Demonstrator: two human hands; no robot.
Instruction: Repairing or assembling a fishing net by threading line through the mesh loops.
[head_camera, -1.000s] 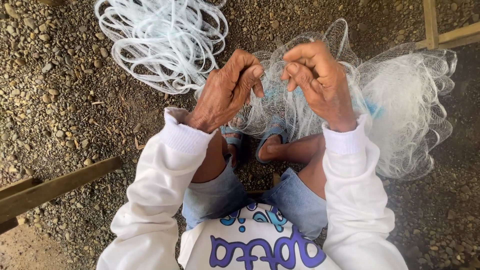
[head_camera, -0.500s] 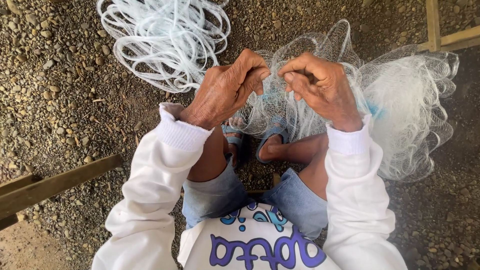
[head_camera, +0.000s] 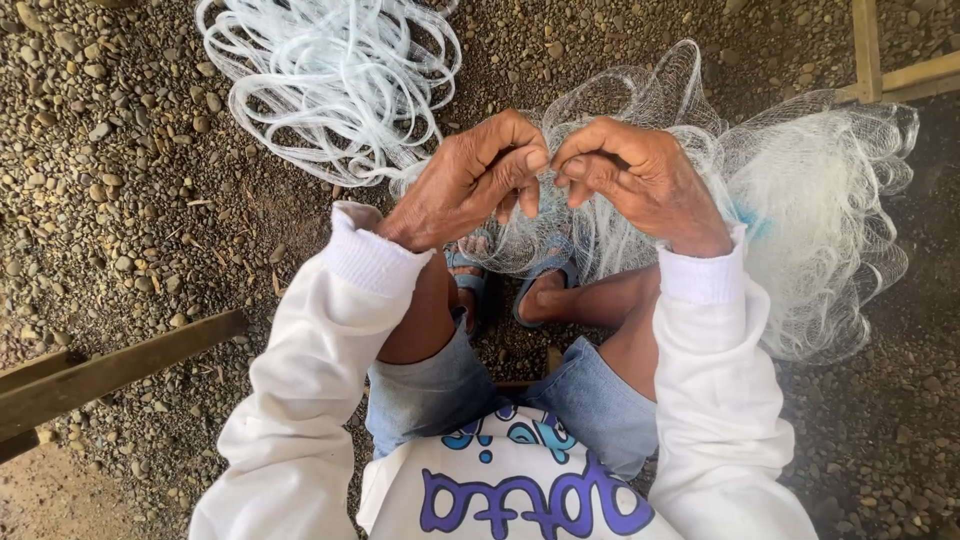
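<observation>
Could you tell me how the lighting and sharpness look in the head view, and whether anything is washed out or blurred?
Head view: soft, even daylight with no hard shadows; the left hand and right hand are sharp, pinching the fine net; the net's dense white bunch is close to washed out; the coil of pale line reads clearly against the gravel; the frame corners look slightly stretched.

sleeves: long, white, with ribbed cuffs (head_camera: 365, 260) at both wrists
shirt front (head_camera: 520, 490): white, with purple and blue lettering, near edge
shorts (head_camera: 430, 385): faded blue denim, cut at the knee
footwear: blue-strapped sandals (head_camera: 540, 275)
</observation>
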